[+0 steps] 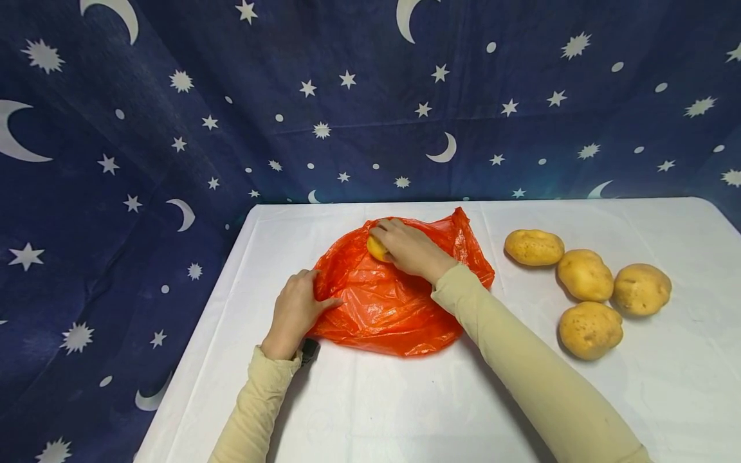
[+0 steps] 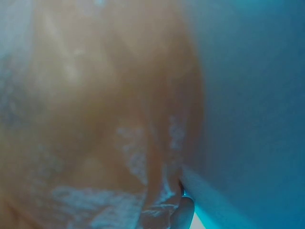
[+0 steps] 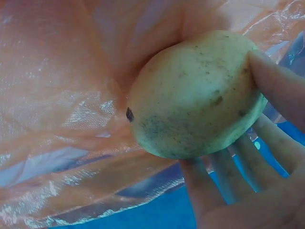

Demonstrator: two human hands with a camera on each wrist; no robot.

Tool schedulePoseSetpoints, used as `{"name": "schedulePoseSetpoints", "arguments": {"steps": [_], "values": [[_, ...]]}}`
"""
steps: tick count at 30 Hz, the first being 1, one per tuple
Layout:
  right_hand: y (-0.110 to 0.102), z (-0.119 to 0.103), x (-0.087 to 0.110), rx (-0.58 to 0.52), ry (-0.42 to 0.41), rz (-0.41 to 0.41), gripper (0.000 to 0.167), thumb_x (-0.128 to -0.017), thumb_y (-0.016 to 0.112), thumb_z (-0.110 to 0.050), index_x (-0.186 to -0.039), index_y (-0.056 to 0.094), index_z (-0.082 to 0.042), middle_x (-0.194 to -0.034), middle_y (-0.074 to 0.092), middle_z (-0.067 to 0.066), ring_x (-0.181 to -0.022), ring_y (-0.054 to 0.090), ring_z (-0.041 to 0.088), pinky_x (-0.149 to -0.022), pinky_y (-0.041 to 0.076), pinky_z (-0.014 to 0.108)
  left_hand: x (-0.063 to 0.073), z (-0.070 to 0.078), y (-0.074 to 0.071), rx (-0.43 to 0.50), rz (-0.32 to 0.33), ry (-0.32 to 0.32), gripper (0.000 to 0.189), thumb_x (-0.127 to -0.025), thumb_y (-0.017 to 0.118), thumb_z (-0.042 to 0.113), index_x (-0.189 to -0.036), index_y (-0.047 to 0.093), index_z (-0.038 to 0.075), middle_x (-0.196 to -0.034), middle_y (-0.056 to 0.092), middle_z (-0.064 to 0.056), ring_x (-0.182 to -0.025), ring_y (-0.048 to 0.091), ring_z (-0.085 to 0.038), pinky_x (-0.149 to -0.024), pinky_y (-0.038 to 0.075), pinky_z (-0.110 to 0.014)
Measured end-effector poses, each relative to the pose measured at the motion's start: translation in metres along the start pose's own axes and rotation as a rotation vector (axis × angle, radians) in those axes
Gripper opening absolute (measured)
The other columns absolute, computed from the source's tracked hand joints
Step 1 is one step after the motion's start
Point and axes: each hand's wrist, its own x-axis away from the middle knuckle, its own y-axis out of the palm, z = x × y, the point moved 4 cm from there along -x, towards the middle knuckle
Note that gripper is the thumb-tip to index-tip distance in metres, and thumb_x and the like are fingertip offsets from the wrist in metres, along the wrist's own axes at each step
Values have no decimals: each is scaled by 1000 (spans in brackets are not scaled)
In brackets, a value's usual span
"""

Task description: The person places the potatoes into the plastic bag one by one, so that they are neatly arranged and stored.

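Observation:
A red plastic bag (image 1: 376, 308) lies on the table, its mouth spread wide. My left hand (image 1: 295, 310) pinches the bag's left edge, with the thumb over the rim and the fingers mostly hidden behind the plastic. Inside the bag's opening, near its far side, my right hand (image 1: 412, 247) holds a potato (image 3: 198, 95). In the right wrist view the thumb presses one side of this potato and the fingers lie along the other. The bag's film (image 2: 95, 119) fills much of the blurred left wrist view.
To the right of the bag, several potatoes (image 1: 585, 275) sit close together on the white tablecloth (image 1: 405, 411). A dark blue curtain (image 1: 370, 96) with moons and stars hangs behind the table's far edge and along its left side.

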Motion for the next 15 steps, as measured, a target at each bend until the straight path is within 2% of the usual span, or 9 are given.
{"name": "schedulePoseSetpoints", "arguments": {"steps": [15], "values": [[5,5,-6,-37,23,2,51,-90,72,-7,-137,53,-1,-137,54,16,-129,49,34,-114,37,45,0,0,1,-4,-10,-13,67,-68,92,33,-116,64,-5,-100,65,-18,-91,60,-34,-80,55,-48]]}}
